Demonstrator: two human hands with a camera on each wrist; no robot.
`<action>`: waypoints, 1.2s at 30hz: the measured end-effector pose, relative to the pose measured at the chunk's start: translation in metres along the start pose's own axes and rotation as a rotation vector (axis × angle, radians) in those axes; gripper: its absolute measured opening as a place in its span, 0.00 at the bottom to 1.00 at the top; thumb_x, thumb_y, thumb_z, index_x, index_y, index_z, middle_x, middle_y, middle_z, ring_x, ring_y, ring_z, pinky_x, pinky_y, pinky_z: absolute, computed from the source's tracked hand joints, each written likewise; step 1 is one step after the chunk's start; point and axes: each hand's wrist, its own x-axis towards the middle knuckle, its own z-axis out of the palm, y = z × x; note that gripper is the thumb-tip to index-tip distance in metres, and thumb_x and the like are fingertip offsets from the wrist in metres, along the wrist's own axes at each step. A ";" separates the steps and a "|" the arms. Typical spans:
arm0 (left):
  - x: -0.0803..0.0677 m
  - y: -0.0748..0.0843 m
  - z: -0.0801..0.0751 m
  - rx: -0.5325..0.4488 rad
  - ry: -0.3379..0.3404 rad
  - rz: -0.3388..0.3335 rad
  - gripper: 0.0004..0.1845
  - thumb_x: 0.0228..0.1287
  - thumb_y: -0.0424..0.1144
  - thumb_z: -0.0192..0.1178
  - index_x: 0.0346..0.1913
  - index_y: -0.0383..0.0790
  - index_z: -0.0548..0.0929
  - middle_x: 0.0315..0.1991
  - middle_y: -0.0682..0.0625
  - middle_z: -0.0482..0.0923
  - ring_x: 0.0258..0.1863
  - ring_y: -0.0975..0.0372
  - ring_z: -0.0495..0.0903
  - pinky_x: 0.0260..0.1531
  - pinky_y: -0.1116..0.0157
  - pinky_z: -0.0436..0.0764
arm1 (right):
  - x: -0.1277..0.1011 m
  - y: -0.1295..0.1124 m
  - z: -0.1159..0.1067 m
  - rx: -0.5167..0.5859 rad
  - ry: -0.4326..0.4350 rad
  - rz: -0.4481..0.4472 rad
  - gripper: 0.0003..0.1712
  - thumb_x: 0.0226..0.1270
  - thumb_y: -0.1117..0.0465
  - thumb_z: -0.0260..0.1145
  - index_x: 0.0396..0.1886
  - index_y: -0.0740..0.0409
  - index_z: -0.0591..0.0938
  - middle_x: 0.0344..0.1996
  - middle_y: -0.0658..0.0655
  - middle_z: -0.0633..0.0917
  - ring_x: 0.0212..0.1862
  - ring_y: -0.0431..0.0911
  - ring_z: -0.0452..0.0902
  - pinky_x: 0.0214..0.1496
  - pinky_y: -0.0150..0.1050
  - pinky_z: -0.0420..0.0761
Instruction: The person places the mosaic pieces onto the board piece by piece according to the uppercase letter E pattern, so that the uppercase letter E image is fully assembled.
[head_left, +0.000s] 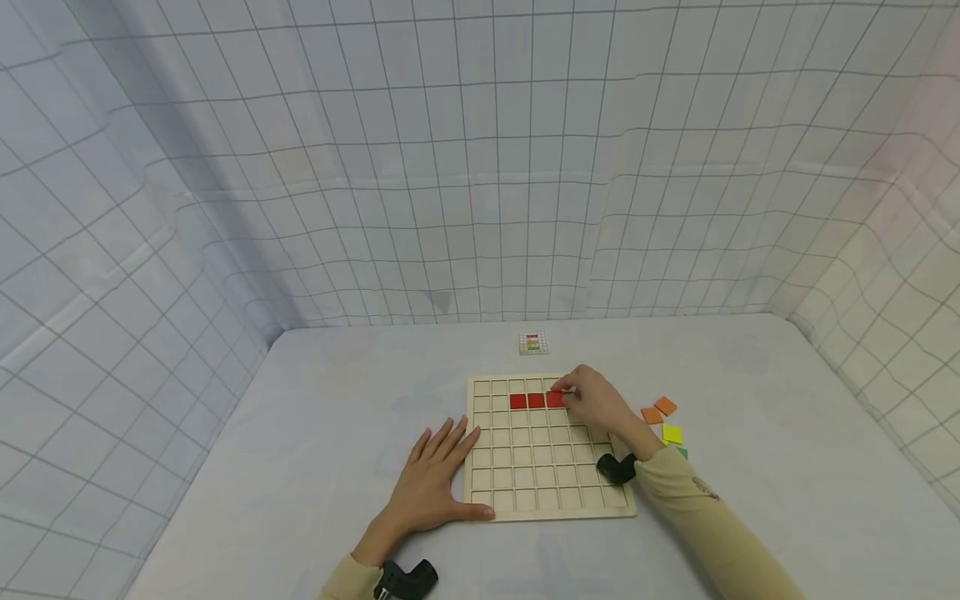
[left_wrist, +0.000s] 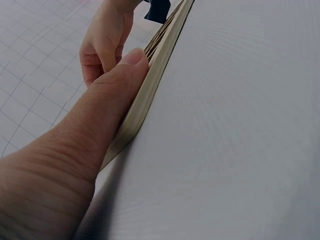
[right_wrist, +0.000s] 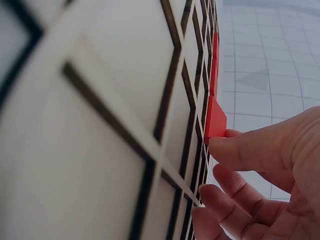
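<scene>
The left hand (head_left: 435, 475) lies flat on the table (head_left: 315, 433) at the left edge of the wooden grid board (head_left: 547, 500), fingers straight and spread, holding nothing. In the left wrist view its thumb (left_wrist: 120, 85) presses along the board's side edge.

On the board, two red tiles (head_left: 527, 401) sit in the second row from the far edge, side by side, and a third red tile (head_left: 555, 399) lies immediately to their right, continuing the row. The right hand (head_left: 596, 400) is at this third tile, coming from its right side. In the right wrist view the fingertips (right_wrist: 240, 147) pinch the tile's edge, and the tile (right_wrist: 216, 120) stands tilted, one edge in its cell, the other lifted off the board. The right hand is the nearer one to it by far.

Right of the board lie two loose orange tiles (head_left: 658, 410), a yellow tile (head_left: 672, 434) and a green one partly hidden by the sleeve. Beyond the board's far edge lies a small pattern card (head_left: 533, 342).
</scene>
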 end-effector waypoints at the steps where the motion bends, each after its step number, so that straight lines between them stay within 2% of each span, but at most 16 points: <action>1: 0.000 0.000 0.000 0.002 0.005 0.002 0.61 0.40 0.81 0.54 0.75 0.49 0.54 0.75 0.49 0.47 0.73 0.54 0.43 0.69 0.51 0.40 | -0.001 -0.001 0.000 -0.008 -0.003 -0.009 0.10 0.64 0.71 0.62 0.41 0.61 0.86 0.37 0.56 0.77 0.34 0.46 0.71 0.36 0.41 0.75; 4: -0.001 0.000 0.000 0.003 0.012 0.006 0.61 0.40 0.81 0.53 0.75 0.48 0.55 0.75 0.49 0.47 0.73 0.54 0.43 0.68 0.50 0.41 | -0.003 -0.003 -0.001 -0.029 -0.010 -0.026 0.11 0.65 0.71 0.61 0.43 0.63 0.86 0.38 0.57 0.77 0.37 0.48 0.72 0.39 0.43 0.76; 12: -0.001 0.002 -0.002 -0.008 -0.010 -0.006 0.61 0.40 0.81 0.54 0.75 0.49 0.54 0.75 0.50 0.45 0.73 0.55 0.42 0.69 0.52 0.39 | -0.007 -0.007 -0.003 -0.046 -0.026 -0.012 0.11 0.65 0.70 0.61 0.45 0.64 0.85 0.37 0.56 0.76 0.37 0.47 0.70 0.37 0.41 0.74; 17: 0.000 0.003 -0.003 0.002 -0.017 -0.013 0.61 0.40 0.81 0.54 0.75 0.49 0.53 0.75 0.50 0.45 0.73 0.56 0.41 0.69 0.52 0.38 | -0.008 -0.005 -0.003 -0.062 -0.035 -0.044 0.12 0.65 0.70 0.60 0.46 0.65 0.84 0.39 0.57 0.76 0.39 0.49 0.70 0.39 0.42 0.74; 21: 0.000 0.003 -0.003 -0.001 -0.014 -0.011 0.61 0.40 0.81 0.54 0.75 0.49 0.54 0.75 0.49 0.45 0.73 0.55 0.42 0.69 0.51 0.39 | -0.012 -0.002 -0.006 -0.017 -0.036 -0.093 0.13 0.65 0.70 0.59 0.47 0.66 0.84 0.41 0.60 0.78 0.39 0.49 0.72 0.38 0.43 0.75; 25: 0.000 0.002 -0.001 0.006 -0.010 -0.010 0.61 0.40 0.81 0.53 0.75 0.49 0.54 0.75 0.49 0.46 0.73 0.55 0.42 0.69 0.51 0.40 | -0.019 0.004 -0.012 0.035 0.001 -0.115 0.12 0.64 0.70 0.62 0.46 0.64 0.84 0.42 0.60 0.79 0.35 0.47 0.73 0.35 0.41 0.76; 29: 0.000 0.002 -0.001 -0.001 -0.012 -0.011 0.61 0.40 0.81 0.54 0.75 0.49 0.54 0.75 0.49 0.45 0.73 0.56 0.41 0.69 0.52 0.39 | -0.030 0.013 -0.022 0.047 0.046 -0.108 0.11 0.63 0.70 0.64 0.45 0.64 0.84 0.41 0.59 0.80 0.36 0.48 0.74 0.33 0.40 0.77; 32: 0.000 0.002 -0.001 -0.002 -0.013 -0.013 0.61 0.40 0.81 0.54 0.75 0.49 0.53 0.75 0.50 0.45 0.73 0.56 0.41 0.69 0.52 0.39 | -0.039 0.022 -0.032 0.040 0.066 -0.076 0.11 0.64 0.69 0.64 0.45 0.63 0.84 0.42 0.59 0.80 0.42 0.52 0.75 0.39 0.46 0.78; 36: 0.000 0.001 0.000 0.011 -0.016 -0.020 0.62 0.39 0.81 0.53 0.75 0.50 0.53 0.75 0.50 0.45 0.73 0.56 0.41 0.69 0.53 0.38 | -0.053 0.032 -0.044 0.004 0.071 0.012 0.11 0.65 0.66 0.63 0.46 0.62 0.84 0.43 0.58 0.81 0.48 0.57 0.75 0.46 0.54 0.77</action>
